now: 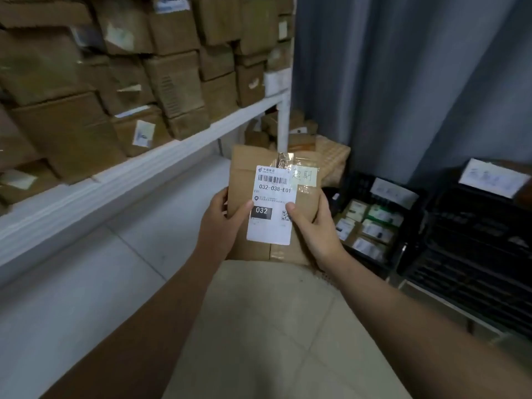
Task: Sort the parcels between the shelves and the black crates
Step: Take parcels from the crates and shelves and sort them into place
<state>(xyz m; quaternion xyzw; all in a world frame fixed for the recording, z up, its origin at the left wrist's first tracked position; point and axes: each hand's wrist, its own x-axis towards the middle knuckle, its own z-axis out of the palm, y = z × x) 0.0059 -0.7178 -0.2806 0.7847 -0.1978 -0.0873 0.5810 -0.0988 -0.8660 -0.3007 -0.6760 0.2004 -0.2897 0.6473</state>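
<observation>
Judging from the head view, the one view there is, the main risk is a wrong destination. The parcel (pixel 244 162) sits dead centre, upright, its white label (pixel 273 194) reading 032-038-E01. A handwritten yellow note (pixel 305 175) is taped at the label's two o'clock, and I cannot read it. Going by the printed code alone could send the parcel to the shelf (pixel 161 156) at nine o'clock when it belongs in a black crate (pixel 357 180) at three o'clock, or the reverse. A slip is the lesser worry. The shelf's cardboard boxes (pixel 172 82) are packed tight, so forcing this one in could nudge a neighbour off the edge. The near crate already holds small packets (pixel 371 223), and a dropped parcel could land askew on them.

The left hand (pixel 221 223) grips the parcel's left edge, thumb laid across the front onto the label, fingers wrapped out of sight behind. The right hand (pixel 313 228) mirrors it on the right edge, thumb tip pressing the label near the QR code. Both hands are curled round the parcel, neither one spread. It is held in the air between shelf and crates and touches neither.
</observation>
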